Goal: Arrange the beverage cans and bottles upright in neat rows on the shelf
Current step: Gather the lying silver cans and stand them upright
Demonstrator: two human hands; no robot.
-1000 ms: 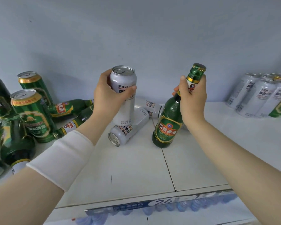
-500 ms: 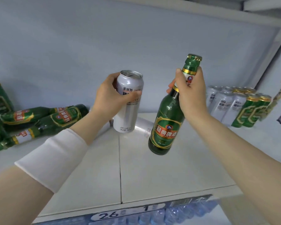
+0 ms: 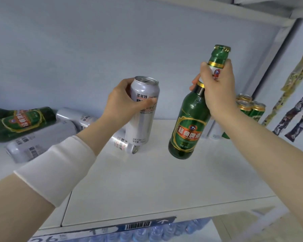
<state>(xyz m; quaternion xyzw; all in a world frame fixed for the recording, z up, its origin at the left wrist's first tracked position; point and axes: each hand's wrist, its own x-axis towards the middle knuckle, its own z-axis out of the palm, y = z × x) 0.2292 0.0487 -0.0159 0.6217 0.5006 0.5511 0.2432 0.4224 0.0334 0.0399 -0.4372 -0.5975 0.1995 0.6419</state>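
Note:
My left hand grips a tall silver can around its upper half and holds it upright above the white shelf. My right hand holds a green glass bottle by the neck, tilted slightly, its base lifted off the shelf. Behind my left arm lie silver cans and a green bottle on their sides. At the far right, green cans with gold tops stand upright, partly hidden by my right arm.
The shelf's back wall is plain pale blue and a side panel closes the right end. A price strip with a barcode runs along the front edge. Water bottles show on the shelf below.
Both hands have carried the silver can and the green bottle rightward along the shelf, and the view has swung right. The standing green cans at the left have left the view.

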